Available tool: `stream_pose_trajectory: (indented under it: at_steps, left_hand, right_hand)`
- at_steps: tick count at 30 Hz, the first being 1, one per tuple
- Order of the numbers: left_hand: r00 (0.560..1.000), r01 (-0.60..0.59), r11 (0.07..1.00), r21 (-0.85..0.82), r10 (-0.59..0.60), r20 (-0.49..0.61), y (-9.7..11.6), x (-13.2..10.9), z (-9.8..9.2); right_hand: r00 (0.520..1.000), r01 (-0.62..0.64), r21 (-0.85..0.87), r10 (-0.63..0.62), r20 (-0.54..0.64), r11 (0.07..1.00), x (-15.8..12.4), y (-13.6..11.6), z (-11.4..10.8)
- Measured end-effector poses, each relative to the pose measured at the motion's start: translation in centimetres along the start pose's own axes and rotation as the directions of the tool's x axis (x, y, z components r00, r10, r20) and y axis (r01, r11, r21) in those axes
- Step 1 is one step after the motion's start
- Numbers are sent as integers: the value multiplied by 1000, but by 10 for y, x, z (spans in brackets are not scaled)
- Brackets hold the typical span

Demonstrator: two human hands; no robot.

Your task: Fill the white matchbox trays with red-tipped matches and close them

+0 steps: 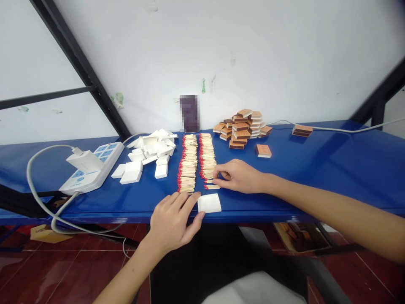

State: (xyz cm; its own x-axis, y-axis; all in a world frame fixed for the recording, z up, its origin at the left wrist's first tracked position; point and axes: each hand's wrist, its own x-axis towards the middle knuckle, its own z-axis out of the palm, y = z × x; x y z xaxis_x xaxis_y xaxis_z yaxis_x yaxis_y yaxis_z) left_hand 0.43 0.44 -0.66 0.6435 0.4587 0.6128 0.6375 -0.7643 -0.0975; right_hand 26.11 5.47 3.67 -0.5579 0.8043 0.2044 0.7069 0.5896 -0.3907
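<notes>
A small white matchbox tray (209, 203) lies at the front edge of the blue table. My left hand (175, 217) steadies its left end between thumb and index finger. My right hand (238, 176) pinches thumb and index finger together at the near end of the right row of matches (207, 156), on the plain ends of a few matches (211, 186); how many is hidden by the fingers. Beside it runs the left row of matches (189, 162). In both rows the red heads point left.
White matchbox trays (155, 145) are heaped on the left, beside a power strip (95, 169) with a charger and cable. Brown matchboxes (242, 128) are stacked at the back right, with single ones (263, 150) nearby. A blurred dark rectangle (190, 113) stands against the wall.
</notes>
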Motion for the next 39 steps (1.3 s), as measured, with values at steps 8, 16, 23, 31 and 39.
stream_pose_trajectory:
  at_steps: [8, 16, 23, 31, 39]
  left_hand:
    - [1000, -2, 1000, 8, 2, -7, 0, 0, -1]
    - [1000, -5, 1000, -8, 5, -11, 0, 1, 0]
    - [1000, -2, 1000, -14, 2, -7, 0, 0, 0]
    - [1000, -2, 1000, -6, 2, -7, 0, 1, 0]
    - [1000, -1, 1000, -8, 1, -2, -1, 0, 2]
  right_hand:
    - [999, 34, 41, -33, -33, 999, 0, 2, 1]
    - [998, 56, 76, -54, -23, 995, -1, 6, 2]
    - [997, 65, 113, -61, -44, 991, -1, 6, 3]
    - [999, 27, 78, -25, -27, 997, -2, 3, 1]
    - [1000, 14, 80, -16, 14, 997, -2, 0, 0]
